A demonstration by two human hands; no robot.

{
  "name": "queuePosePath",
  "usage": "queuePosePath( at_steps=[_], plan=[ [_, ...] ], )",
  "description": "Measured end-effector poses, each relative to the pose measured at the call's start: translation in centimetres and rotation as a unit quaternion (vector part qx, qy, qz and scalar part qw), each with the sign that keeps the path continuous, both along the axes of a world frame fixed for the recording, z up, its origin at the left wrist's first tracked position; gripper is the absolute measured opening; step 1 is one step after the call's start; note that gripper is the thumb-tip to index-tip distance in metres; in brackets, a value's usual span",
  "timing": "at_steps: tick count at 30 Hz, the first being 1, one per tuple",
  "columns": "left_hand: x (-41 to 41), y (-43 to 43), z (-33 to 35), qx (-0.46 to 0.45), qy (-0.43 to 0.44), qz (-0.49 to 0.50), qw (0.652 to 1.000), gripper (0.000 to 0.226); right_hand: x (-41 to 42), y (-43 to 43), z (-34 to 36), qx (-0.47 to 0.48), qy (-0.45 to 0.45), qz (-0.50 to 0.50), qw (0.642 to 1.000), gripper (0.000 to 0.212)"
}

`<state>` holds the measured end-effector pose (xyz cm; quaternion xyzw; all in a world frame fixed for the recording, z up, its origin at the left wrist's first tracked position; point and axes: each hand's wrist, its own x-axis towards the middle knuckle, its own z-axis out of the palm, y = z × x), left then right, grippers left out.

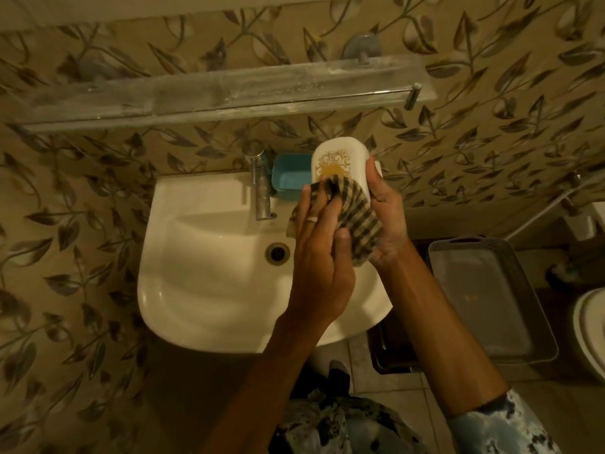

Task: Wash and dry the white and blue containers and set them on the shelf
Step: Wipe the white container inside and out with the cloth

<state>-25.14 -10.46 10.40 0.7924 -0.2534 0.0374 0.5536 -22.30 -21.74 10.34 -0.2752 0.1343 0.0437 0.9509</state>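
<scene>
The white container (339,162), with a gold ornament on its face, is held above the right rim of the sink by my right hand (386,221), which grips its right side. My left hand (319,253) presses a dark checked cloth (355,211) against the container's lower part. Behind it, the blue container (289,173) sits on the sink's back ledge, right of the tap, partly hidden by the white one. The glass shelf (209,93) runs along the wall above the sink and holds nothing.
A white sink (196,257) with a drain (277,253) and a metal tap (260,188) lies below my hands. A grey tray (484,299) stands on the floor at the right. A white toilet rim (589,329) shows at the far right edge.
</scene>
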Motion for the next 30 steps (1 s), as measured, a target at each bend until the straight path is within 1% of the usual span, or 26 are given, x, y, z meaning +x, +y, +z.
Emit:
queuePosePath(
  at_steps=[2,4,5,8,11,13,16,19,22,25,27,29,30],
  plan=[
    [1.1,0.1,1.0,0.045,-0.034,-0.017,0.998,0.053,-0.3,0.5,0.2,0.012,-0.016,0.004,1.000,0.062],
    [2.4,0.0,1.7,0.093,-0.064,-0.013,0.994,0.060,-0.6,1.1,0.1,0.014,-0.030,-0.018,0.999,0.061],
    [3.0,0.1,2.1,0.107,-0.062,-0.011,0.992,0.061,-0.6,1.3,0.1,0.019,-0.031,-0.036,0.999,0.059],
    [4.4,0.6,2.9,0.089,-0.003,-0.024,0.996,0.056,-0.3,1.8,0.8,0.028,-0.042,-0.065,0.997,0.048],
    [4.9,1.7,2.4,0.043,0.042,-0.034,0.998,0.053,0.0,2.1,1.5,0.039,-0.058,-0.051,0.996,0.054],
    [4.6,2.6,1.8,0.016,0.066,-0.054,0.996,0.052,0.1,2.0,1.3,0.046,-0.057,-0.067,0.995,0.058],
    [3.1,3.6,0.8,-0.013,0.064,-0.107,0.992,0.050,0.5,1.9,1.0,0.038,-0.044,-0.095,0.994,0.059],
    [2.1,3.8,0.2,0.007,0.038,-0.123,0.992,0.053,0.8,1.8,0.5,0.019,-0.017,-0.099,0.995,0.061],
    [2.8,3.3,0.5,0.069,-0.014,-0.128,0.989,0.052,0.6,2.4,0.1,0.007,0.017,-0.088,0.996,0.063],
    [4.3,2.2,1.1,0.115,-0.048,-0.143,0.982,0.053,0.1,2.8,-0.6,0.032,0.006,-0.102,0.994,0.058],
    [5.2,1.5,1.3,0.122,-0.030,-0.138,0.982,0.054,-0.2,2.9,-1.0,0.027,-0.007,-0.113,0.993,0.053],
    [6.1,1.0,1.2,0.104,0.009,-0.124,0.987,0.055,-0.4,2.9,-0.9,0.023,-0.003,-0.119,0.993,0.038],
    [6.5,0.9,1.0,0.091,0.035,-0.115,0.989,0.055,-0.4,3.0,-0.8,0.019,-0.004,-0.116,0.993,0.037]
  ],
)
